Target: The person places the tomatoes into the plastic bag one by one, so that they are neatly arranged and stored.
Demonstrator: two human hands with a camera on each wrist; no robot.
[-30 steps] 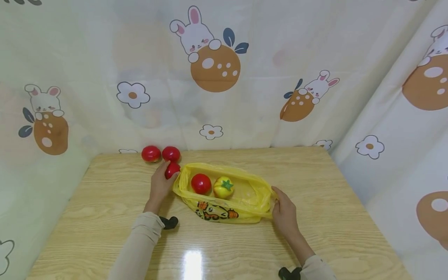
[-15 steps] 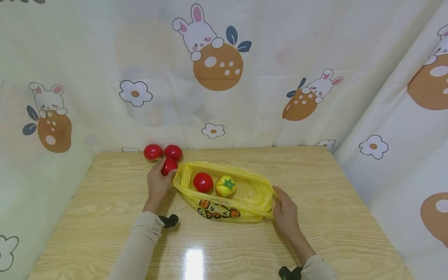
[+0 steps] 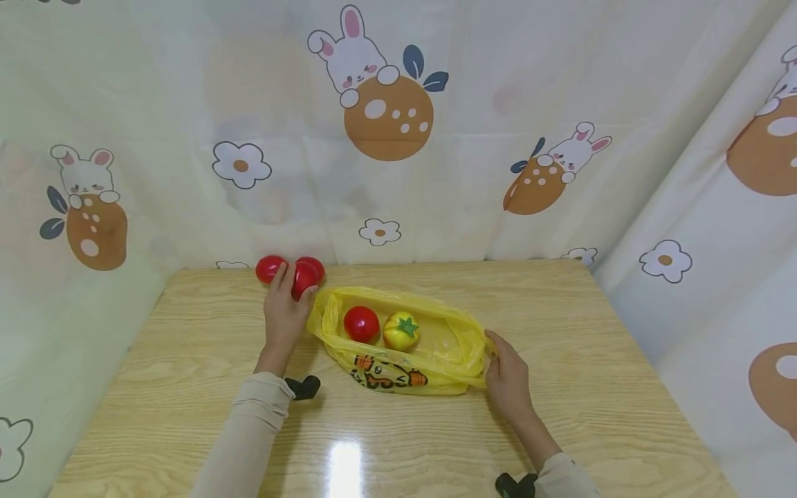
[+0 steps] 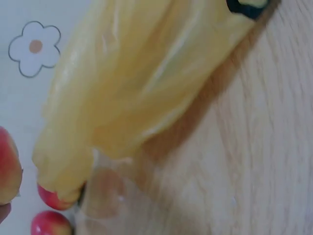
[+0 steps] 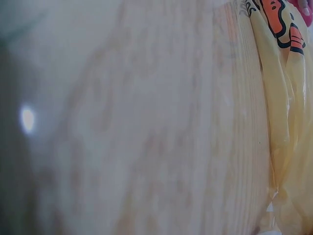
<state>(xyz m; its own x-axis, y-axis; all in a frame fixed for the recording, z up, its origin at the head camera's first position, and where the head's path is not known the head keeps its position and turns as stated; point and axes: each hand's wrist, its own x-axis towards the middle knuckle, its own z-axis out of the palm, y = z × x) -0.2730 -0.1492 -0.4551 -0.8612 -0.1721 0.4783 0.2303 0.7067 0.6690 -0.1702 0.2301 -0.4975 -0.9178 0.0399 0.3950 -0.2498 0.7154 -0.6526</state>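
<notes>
In the head view, my left hand (image 3: 288, 308) pinches a red apple (image 3: 304, 279) between thumb and fingers, just left of the yellow plastic bag (image 3: 436, 377). The left wrist view shows this apple (image 4: 7, 166) as red and yellow, a fingertip below it. My right hand (image 3: 509, 377) grips the bag's right edge, the thumb inside the rim. The bag lies with its mouth spread wide. Inside are a round red fruit (image 3: 361, 324) and a yellow fruit (image 3: 396, 333) with a green star-shaped top. Only the bag's side appears in the right wrist view.
Two more red apples, a left one (image 3: 270, 268) and a right one (image 3: 319, 265), sit at the table's back edge; the held apple partly covers the right one. Behind the wooden table (image 3: 560, 311) hangs a curtain (image 3: 461, 194) with rabbit prints.
My left hand has moved the apple slightly away from me, so it now overlaps the apple behind it. The right hand keeps its grip on the bag, and the bag's fruit stays put.
</notes>
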